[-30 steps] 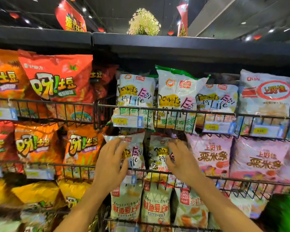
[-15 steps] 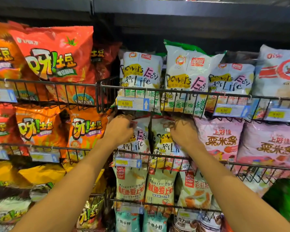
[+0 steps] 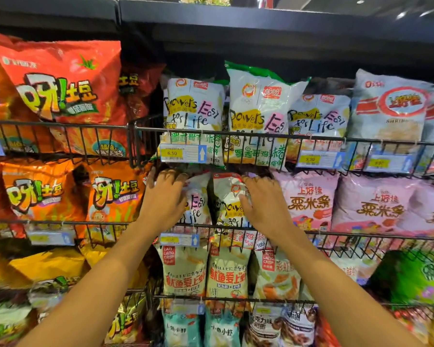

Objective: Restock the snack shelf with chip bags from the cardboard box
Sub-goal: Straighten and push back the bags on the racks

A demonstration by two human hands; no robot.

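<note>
Two white "Powers Easy for Life" chip bags stand side by side in the second wire rack (image 3: 236, 227) of the snack shelf. My left hand (image 3: 164, 199) lies on the left white bag (image 3: 198, 204), fingers curled over its top edge. My right hand (image 3: 263, 206) presses on the right white bag (image 3: 227, 196), thumb on its front. Both bags stand upright behind the wire rail. The cardboard box is out of sight.
More white bags (image 3: 193, 108) fill the rack above, with a 6.50 price tag (image 3: 183, 153). Orange and red bags (image 3: 60, 81) hang to the left, pink bags (image 3: 308, 201) to the right. Lower racks hold cream bags (image 3: 226, 271) and a green bag (image 3: 411, 276).
Both hands went up from the lower front of the two white bags to their top edges, then eased slightly down with fingers spreading. The camera dipped and moved closer.
</note>
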